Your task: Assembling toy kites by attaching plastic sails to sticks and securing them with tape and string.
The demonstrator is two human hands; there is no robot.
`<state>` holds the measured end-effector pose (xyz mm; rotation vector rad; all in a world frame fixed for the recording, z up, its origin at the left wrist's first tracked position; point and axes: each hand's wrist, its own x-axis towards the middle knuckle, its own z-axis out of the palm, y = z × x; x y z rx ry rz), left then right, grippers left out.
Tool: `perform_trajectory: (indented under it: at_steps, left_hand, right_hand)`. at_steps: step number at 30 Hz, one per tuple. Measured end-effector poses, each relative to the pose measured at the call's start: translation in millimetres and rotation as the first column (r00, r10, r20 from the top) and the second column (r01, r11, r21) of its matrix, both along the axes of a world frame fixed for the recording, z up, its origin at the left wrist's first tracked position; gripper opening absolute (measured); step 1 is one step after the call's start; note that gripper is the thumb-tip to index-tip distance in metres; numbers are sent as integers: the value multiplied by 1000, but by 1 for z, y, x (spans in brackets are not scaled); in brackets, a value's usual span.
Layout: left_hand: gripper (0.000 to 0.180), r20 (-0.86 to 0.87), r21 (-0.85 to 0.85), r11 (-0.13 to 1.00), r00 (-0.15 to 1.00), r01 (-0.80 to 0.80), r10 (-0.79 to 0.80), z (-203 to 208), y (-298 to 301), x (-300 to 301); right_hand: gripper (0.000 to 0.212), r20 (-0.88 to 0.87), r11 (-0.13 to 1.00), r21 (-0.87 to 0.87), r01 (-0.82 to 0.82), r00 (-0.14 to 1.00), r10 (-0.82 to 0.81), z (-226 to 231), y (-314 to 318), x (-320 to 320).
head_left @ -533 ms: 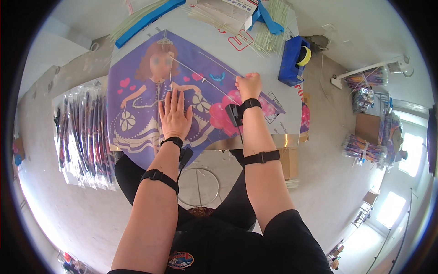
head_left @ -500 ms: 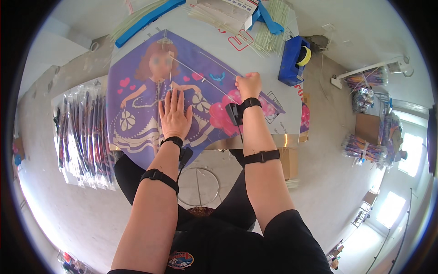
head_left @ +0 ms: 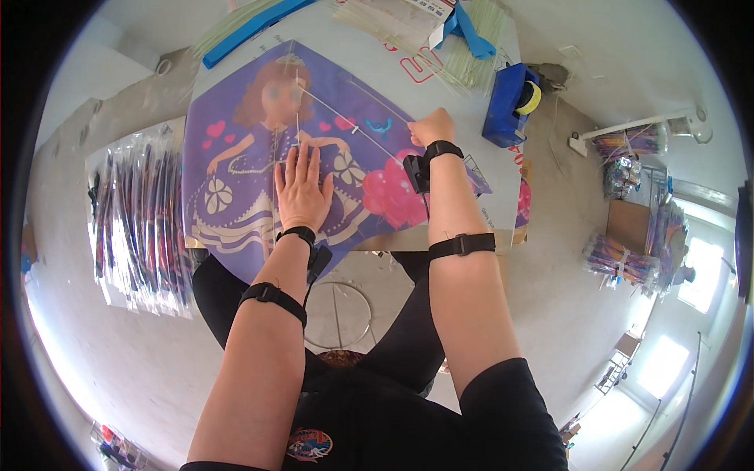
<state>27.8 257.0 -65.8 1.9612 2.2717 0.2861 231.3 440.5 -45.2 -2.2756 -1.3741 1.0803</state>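
A purple kite (head_left: pixel 263 188) printed with a princess in a gown, pink hearts and balloons lies spread out, its lower tip over the table's near edge. My left hand (head_left: pixel 305 184) rests flat on its middle, fingers stretched, with nothing in it. At the kite's upper right edge my right hand (head_left: pixel 433 129) is closed in a fist-like pinch; what lies between its fingers is hidden. A thin white rod (head_left: pixel 334 112) with a small white fitting (head_left: pixel 355 129) slants across the kite towards the right forearm.
On the grey-white tabletop (head_left: pixel 377 59) a blue tape dispenser (head_left: pixel 503 110) stands at the right. Bundles of pale thin rods (head_left: pixel 471 67) and blue strips (head_left: pixel 255 33) lie at the far side. Plastic-wrapped packs (head_left: pixel 145 224) are at the left.
My right hand has shifted slightly farther away beside the kite's right edge, still closed. My left hand stays flat on the kite. The whole view has tilted a little.
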Motion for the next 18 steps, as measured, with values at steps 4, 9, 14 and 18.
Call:
perform_trajectory:
  at_steps: [4,9,14,18]
  left_hand:
    - [56,-14,-4,1000,1000,-3,3,-1,1,0]
    - [56,-14,-8,1000,1000,-3,3,0,0,0]
    - [55,4,4,1000,1000,3,-3,1,1,0]
    - [55,-10,2,1000,1000,-1,1,1,1,0]
  right_hand:
    - [29,103,981,-101,-163,979,174,10,5,3]
    - [51,330,903,-142,-405,841,428,24,1,17]
    - [64,409,907,-115,-406,813,415,22,-6,20]
    - [64,394,916,-85,-393,831,393,20,0,25]
